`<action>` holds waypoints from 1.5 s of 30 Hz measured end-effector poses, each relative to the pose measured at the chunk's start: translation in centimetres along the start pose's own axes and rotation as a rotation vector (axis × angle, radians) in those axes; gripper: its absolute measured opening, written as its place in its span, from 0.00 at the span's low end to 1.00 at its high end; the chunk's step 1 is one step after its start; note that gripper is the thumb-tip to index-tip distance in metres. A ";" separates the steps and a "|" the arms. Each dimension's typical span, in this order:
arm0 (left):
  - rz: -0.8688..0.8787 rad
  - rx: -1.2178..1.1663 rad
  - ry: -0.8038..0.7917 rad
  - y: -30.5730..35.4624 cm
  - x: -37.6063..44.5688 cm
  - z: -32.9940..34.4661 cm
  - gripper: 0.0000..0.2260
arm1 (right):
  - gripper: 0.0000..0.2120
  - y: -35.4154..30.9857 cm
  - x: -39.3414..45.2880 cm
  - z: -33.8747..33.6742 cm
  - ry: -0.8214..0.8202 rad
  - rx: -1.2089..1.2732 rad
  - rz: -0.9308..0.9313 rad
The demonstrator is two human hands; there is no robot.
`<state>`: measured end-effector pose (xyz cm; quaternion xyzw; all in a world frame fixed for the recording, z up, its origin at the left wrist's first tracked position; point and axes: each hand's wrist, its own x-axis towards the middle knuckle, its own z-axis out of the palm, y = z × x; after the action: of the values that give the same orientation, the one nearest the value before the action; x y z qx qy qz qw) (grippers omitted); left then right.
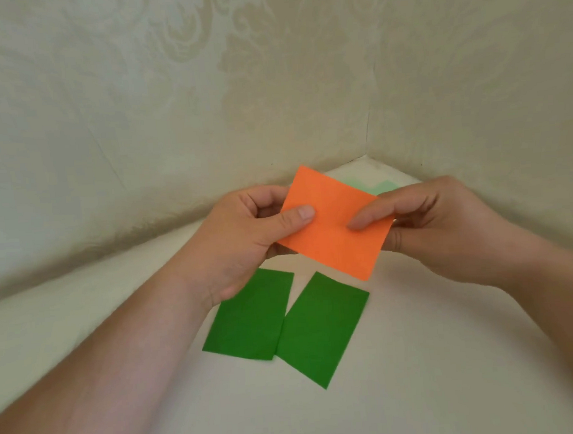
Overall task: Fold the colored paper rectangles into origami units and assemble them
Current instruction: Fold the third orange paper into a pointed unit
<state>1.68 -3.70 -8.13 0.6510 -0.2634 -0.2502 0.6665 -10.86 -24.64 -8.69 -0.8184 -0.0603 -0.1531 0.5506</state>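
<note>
Orange paper [334, 225], light and easily creased: I pinch it with left hand [246, 239] and right hand [440, 231] at opposite short edges.

There are no words, numbers or signs to read here. The papers are plain, and the wall has only a swirly pattern.

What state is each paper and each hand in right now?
Orange paper: flat, unfolded, held above the table by both hands.
Left green paper: flat on the table, unfolded.
Right green paper: flat on the table, unfolded.
Left hand: pinches the orange paper.
Right hand: pinches the orange paper.
</note>
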 end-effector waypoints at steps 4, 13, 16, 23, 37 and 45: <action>0.015 -0.013 0.015 0.1 -0.1 0.1 0.11 | 0.11 0.3 0.1 0.1 0.019 -0.029 -0.020; 0.060 -0.080 -0.016 -0.1 -0.2 0.3 0.06 | 0.18 0.3 0.1 -0.2 -0.009 0.170 -0.012; 0.032 -0.059 -0.091 -0.2 -0.4 0.4 0.07 | 0.16 0.0 0.1 -0.1 -0.059 0.209 -0.031; 0.090 0.076 -0.149 -0.4 -1.0 1.4 0.15 | 0.19 0.2 0.2 0.1 -0.040 0.211 0.048; 0.361 0.328 0.125 -0.8 -1.1 1.9 0.10 | 0.13 0.3 0.5 0.2 0.082 0.200 0.058; 0.376 0.244 0.183 -0.9 -0.6 1.4 0.13 | 0.22 0.0 0.0 -0.2 -0.094 0.248 0.007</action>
<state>0.32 -4.39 -9.01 0.6861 -0.3469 -0.0281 0.6388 -10.86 -24.85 -8.62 -0.7506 -0.1018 -0.1040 0.6446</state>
